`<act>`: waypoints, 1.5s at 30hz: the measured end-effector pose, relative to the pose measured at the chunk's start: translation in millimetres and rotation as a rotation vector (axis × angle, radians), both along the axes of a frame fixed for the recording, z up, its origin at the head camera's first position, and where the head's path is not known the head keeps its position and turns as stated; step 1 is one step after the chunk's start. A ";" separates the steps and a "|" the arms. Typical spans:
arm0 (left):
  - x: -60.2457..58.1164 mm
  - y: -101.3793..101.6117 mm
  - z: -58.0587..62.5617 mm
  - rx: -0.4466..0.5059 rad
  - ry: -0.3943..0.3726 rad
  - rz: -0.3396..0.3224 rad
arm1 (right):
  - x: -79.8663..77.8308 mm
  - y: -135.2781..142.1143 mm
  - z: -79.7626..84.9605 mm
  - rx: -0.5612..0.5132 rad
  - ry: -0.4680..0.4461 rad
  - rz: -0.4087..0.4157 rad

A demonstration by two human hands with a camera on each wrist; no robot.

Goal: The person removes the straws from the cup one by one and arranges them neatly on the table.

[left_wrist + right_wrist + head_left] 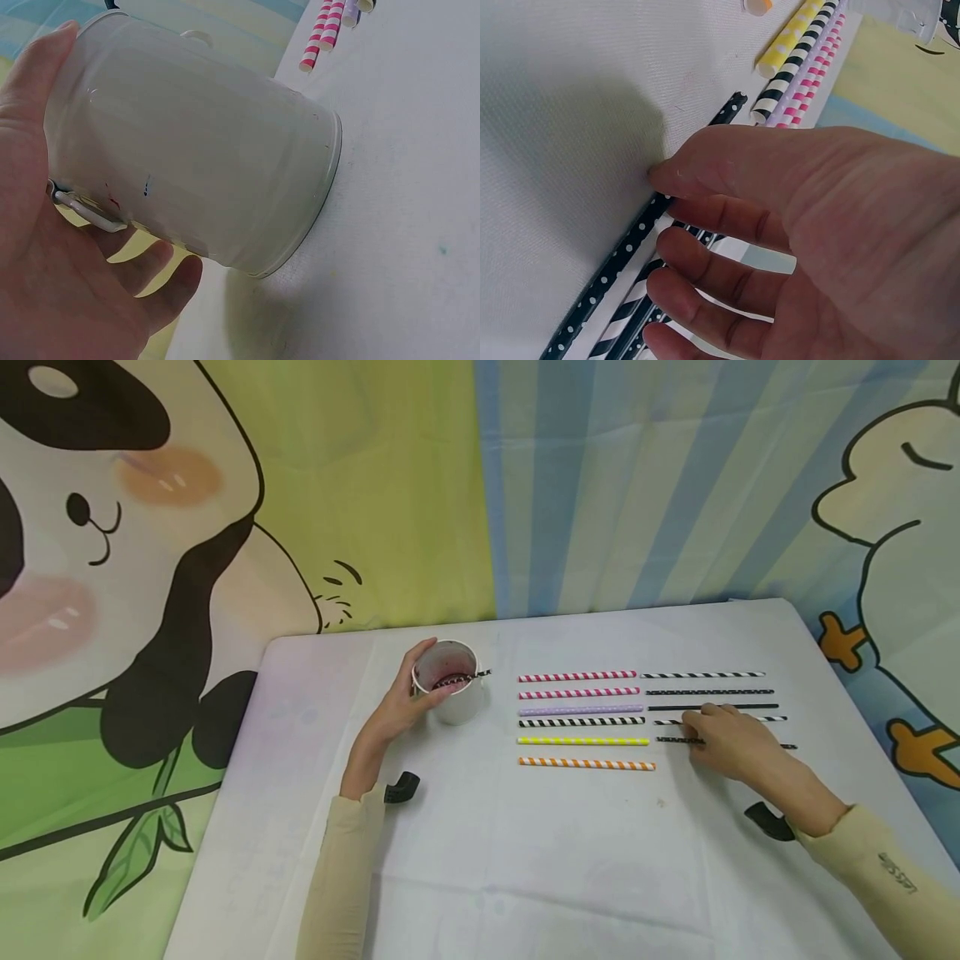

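Observation:
At the table's left-middle, my left hand (397,710) grips a small white pail (202,142) with its thumb along the rim. A black dotted straw (480,674) leans inside the pail, one end poking out over the right side. On the right, my right hand (731,743) pinches a black straw with white dots (604,279) between thumb and forefinger. This straw is the nearest of a column of dark straws, with a black-and-white striped straw (772,718) just behind it. My hand hides part of both straws.
A second column lies left of the dark straws: red-striped (577,677), lilac (581,711), black-striped (581,722), yellow (582,741) and orange-striped (587,764). Black curved pieces (402,787) show by both wrists. A printed cloth (405,485) hangs behind the white table (525,860).

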State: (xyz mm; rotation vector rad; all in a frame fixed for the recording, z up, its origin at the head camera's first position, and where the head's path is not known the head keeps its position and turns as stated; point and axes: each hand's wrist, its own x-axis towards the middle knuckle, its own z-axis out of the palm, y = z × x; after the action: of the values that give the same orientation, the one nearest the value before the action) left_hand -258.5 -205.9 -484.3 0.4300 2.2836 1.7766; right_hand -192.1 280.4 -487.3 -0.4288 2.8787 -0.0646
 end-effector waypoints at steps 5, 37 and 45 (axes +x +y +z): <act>-0.5 -0.2 -1.5 0.010 0.003 -0.008 | 0.2 -1.2 0.3 0.003 -0.006 0.001; -0.3 0.0 -3.0 0.019 -0.025 -0.006 | 3.7 -2.3 5.7 -0.025 -0.048 0.018; 0.7 -0.5 -0.3 0.011 -0.019 -0.002 | 3.8 -3.5 3.9 -0.018 -0.033 0.030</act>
State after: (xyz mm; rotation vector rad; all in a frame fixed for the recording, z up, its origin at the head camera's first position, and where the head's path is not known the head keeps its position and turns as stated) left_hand -257.8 -206.4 -484.5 0.4152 2.2601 1.7858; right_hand -188.3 276.9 -483.4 -0.4696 2.8408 -0.0911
